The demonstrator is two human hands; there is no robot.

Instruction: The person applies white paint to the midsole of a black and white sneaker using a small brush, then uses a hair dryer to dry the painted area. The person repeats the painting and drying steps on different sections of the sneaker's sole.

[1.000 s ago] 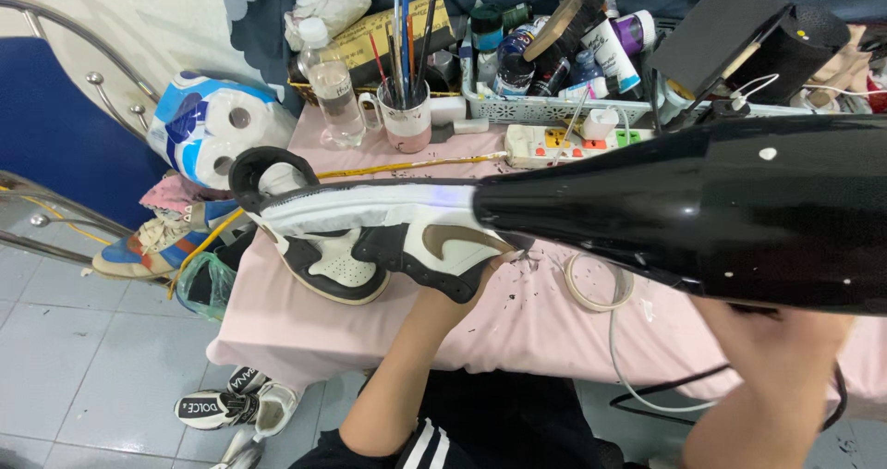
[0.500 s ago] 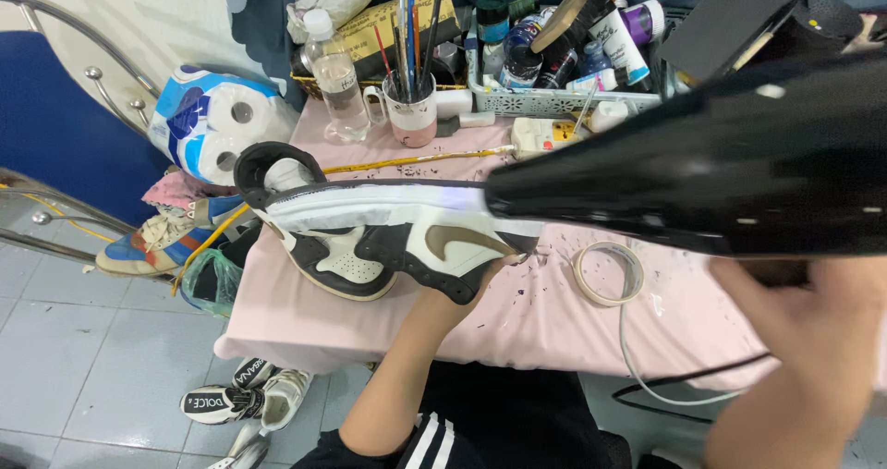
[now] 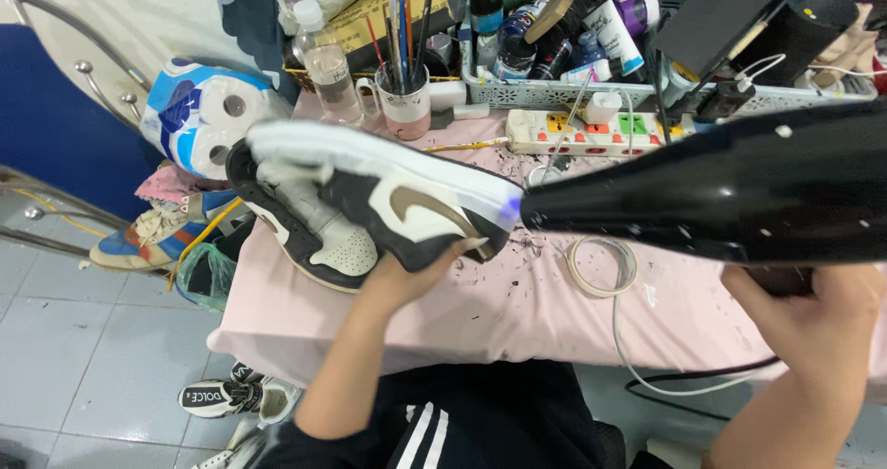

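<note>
The left hand (image 3: 407,280) has its grip pinching the underside of a black, white and brown sneaker (image 3: 370,206), held tipped on its side above the near left of the pink tabletop (image 3: 517,312), while the right hand (image 3: 813,312) is wrapped tight around the handle of a black hair dryer (image 3: 721,192). The nozzle sits just beside the toe, so this looks like the drying step; next likely calls for turning the shoe to expose another panel. Both forearms reach up from the near edge, left wrist bent back, right raised at the right.
</note>
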